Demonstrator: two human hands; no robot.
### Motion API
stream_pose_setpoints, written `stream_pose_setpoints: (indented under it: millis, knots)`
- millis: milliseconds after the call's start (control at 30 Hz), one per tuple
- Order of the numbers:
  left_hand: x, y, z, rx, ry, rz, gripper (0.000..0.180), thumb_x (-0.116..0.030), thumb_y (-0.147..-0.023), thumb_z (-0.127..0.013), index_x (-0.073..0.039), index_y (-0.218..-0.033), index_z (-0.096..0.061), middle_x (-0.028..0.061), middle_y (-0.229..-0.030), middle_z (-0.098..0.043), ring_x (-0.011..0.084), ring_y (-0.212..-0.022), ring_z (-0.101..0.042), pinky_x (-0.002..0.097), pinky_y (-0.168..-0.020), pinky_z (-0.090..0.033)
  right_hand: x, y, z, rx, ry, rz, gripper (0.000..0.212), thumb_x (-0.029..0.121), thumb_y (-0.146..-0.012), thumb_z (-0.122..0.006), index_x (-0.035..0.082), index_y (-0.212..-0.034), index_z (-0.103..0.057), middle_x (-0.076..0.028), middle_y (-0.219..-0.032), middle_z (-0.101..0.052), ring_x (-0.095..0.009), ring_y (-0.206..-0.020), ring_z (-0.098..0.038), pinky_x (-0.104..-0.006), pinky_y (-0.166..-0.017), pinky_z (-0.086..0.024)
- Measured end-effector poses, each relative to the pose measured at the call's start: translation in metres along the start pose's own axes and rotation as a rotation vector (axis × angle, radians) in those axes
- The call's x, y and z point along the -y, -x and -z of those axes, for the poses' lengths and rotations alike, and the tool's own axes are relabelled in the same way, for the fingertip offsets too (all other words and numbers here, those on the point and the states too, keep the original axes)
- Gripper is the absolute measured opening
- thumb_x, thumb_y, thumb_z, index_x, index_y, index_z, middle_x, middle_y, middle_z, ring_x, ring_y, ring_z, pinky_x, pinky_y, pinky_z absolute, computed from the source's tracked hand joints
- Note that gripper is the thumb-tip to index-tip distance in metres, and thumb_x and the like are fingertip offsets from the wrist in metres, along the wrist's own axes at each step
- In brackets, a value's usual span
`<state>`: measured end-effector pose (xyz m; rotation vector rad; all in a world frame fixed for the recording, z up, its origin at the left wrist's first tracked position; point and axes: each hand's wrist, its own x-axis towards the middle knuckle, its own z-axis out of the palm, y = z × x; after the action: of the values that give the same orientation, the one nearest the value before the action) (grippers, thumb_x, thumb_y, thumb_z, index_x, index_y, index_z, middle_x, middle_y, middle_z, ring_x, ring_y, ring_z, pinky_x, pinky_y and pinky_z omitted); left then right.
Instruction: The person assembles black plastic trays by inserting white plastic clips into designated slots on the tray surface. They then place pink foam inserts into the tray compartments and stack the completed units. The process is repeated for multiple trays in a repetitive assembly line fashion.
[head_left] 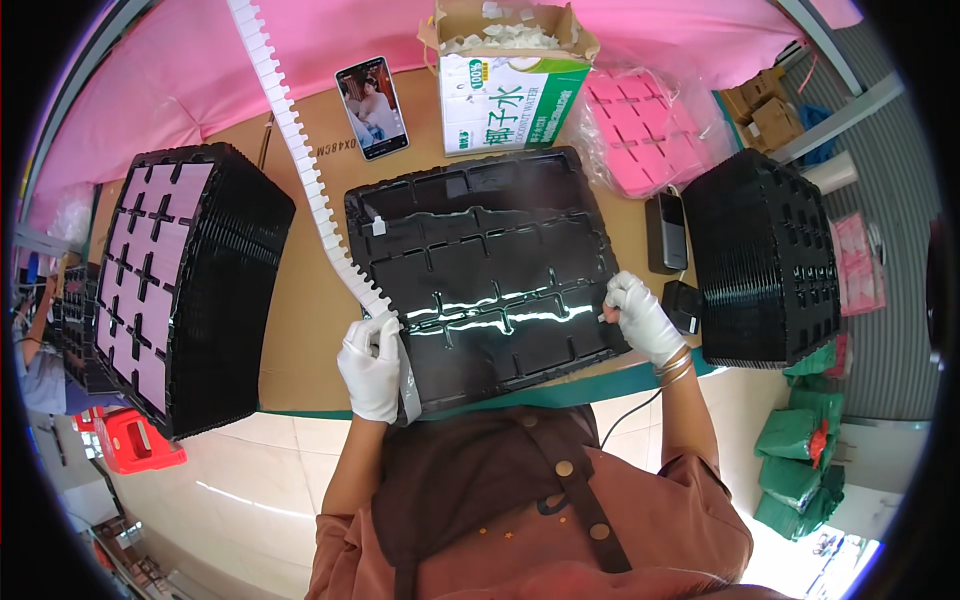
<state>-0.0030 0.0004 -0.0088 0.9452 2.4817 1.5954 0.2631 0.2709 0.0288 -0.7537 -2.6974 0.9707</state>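
A black plastic tray with moulded cross-shaped ridges lies in front of me. My left hand, in a white glove, is closed on the lower end of a long white notched strip, at the tray's left edge. From there a pale, smooth tail hangs down past the fingers. My right hand, also gloved, pinches at the tray's right edge, where a small white tab shows at its fingertips. Another white tab sits on the tray's upper left part.
Tall stacks of black trays stand left and right. Beyond the tray are a phone, a carton of white scraps and bagged pink sheets. A black device and black box sit right.
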Motion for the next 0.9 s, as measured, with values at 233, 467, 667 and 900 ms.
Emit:
stream_pose_setpoints:
  millis: [233,467,667,900]
  knots:
    - [-0.002,0.0,0.002,-0.014,-0.011,-0.016,0.006,-0.008,-0.086,-0.07,-0.004,-0.09,-0.071,0.0089,-0.081,-0.066,0.0178,-0.065,-0.063,0.0307,-0.061,-0.051,0.008,-0.028,0.029,0.076,-0.11,0.084,0.02,-0.018,-0.071,-0.052,-0.001,-0.08,-0.053,-0.009,-0.07,-0.049,-0.021,-0.065,-0.057,-0.0303,-0.063,-0.048]
    - [-0.001,-0.002,0.003,-0.007,-0.033,-0.036,0.006,-0.008,-0.087,-0.069,-0.002,-0.089,-0.07,0.0101,-0.081,-0.067,0.0187,-0.068,-0.066,0.0296,-0.063,-0.052,0.056,-0.184,0.079,-0.693,0.177,0.23,0.017,-0.006,-0.082,-0.052,0.0,-0.095,-0.063,-0.019,-0.081,-0.066,-0.03,-0.077,-0.068,-0.0357,-0.069,-0.052]
    - [-0.003,-0.004,0.005,0.01,-0.085,-0.038,0.006,-0.011,-0.086,-0.07,-0.005,-0.086,-0.071,0.0101,-0.078,-0.066,0.0219,-0.064,-0.064,0.0328,-0.06,-0.051,0.074,-0.289,0.107,-0.872,0.56,0.389,0.023,0.0,-0.081,-0.055,0.002,-0.099,-0.069,-0.02,-0.103,-0.068,-0.036,-0.094,-0.066,-0.0442,-0.083,-0.052]
    - [-0.007,-0.005,0.009,0.016,-0.053,-0.013,0.007,-0.013,-0.085,-0.071,-0.006,-0.082,-0.07,0.0093,-0.073,-0.063,0.0234,-0.061,-0.061,0.0351,-0.057,-0.049,0.156,-0.226,-0.069,-0.064,0.246,0.472,0.026,-0.003,-0.077,-0.052,0.006,-0.092,-0.071,-0.016,-0.095,-0.068,-0.034,-0.094,-0.063,-0.0418,-0.087,-0.051]
